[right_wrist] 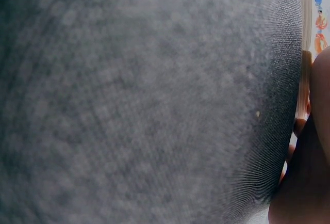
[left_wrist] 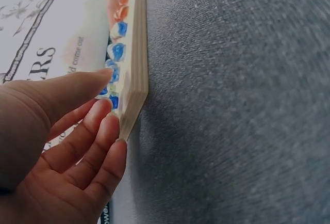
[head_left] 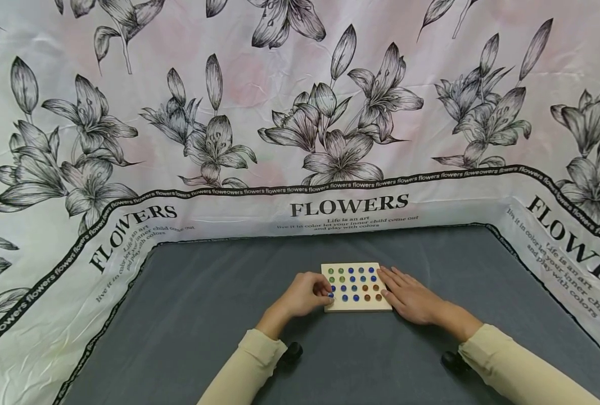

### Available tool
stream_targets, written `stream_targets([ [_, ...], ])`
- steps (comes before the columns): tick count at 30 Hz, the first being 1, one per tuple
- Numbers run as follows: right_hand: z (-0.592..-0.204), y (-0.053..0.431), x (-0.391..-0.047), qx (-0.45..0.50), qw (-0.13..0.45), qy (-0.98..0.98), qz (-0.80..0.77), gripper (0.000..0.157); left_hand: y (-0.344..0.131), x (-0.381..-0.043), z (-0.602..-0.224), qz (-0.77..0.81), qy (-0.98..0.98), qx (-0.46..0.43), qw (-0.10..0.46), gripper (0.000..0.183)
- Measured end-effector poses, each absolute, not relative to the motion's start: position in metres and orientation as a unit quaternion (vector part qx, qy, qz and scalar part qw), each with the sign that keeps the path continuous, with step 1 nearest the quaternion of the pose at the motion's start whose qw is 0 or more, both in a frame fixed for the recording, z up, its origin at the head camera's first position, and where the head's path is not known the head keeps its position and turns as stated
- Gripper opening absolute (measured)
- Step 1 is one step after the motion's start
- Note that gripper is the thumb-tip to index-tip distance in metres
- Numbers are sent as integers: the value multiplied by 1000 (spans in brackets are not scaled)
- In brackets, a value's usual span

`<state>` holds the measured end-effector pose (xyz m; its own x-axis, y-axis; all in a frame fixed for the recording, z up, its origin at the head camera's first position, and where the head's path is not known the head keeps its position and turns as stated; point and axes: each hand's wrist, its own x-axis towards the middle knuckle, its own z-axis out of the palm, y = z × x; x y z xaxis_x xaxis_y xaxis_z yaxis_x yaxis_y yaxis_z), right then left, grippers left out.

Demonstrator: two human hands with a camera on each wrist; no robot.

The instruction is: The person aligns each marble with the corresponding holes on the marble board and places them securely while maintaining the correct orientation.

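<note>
A pale wooden board [head_left: 359, 305] with rows of glass marbles lies on the grey cloth. Green ones sit at its far left, orange ones at its near right, and blue ones between. My left hand [head_left: 305, 293] is at the board's near left corner, thumb and fingertips closed in on a blue marble [left_wrist: 113, 101] there. In the left wrist view its other fingers curl beside the board's edge. My right hand [head_left: 415, 298] rests on the board's right edge, its fingers straight. Only part of that hand [right_wrist: 299, 182] shows in the right wrist view.
Grey cloth [head_left: 219, 315] covers the surface around the board. Behind it rises a white sheet [head_left: 239, 214] printed with flowers and lettering. Small black objects [head_left: 293, 352] show beside both forearms.
</note>
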<state>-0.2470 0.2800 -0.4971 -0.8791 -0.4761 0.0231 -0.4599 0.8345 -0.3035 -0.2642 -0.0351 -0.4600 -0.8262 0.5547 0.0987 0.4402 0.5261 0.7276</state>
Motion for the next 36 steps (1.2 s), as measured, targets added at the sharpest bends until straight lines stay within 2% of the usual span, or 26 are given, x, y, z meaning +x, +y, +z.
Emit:
stream_targets([
  [23, -494, 288, -245, -262, 21, 951, -162, 63, -33, -260, -467, 378, 875, 295, 63, 12],
  [36, -476, 283, -246, -276, 24, 944, -182, 59, -53, -258, -452, 346, 888, 297, 62, 16],
])
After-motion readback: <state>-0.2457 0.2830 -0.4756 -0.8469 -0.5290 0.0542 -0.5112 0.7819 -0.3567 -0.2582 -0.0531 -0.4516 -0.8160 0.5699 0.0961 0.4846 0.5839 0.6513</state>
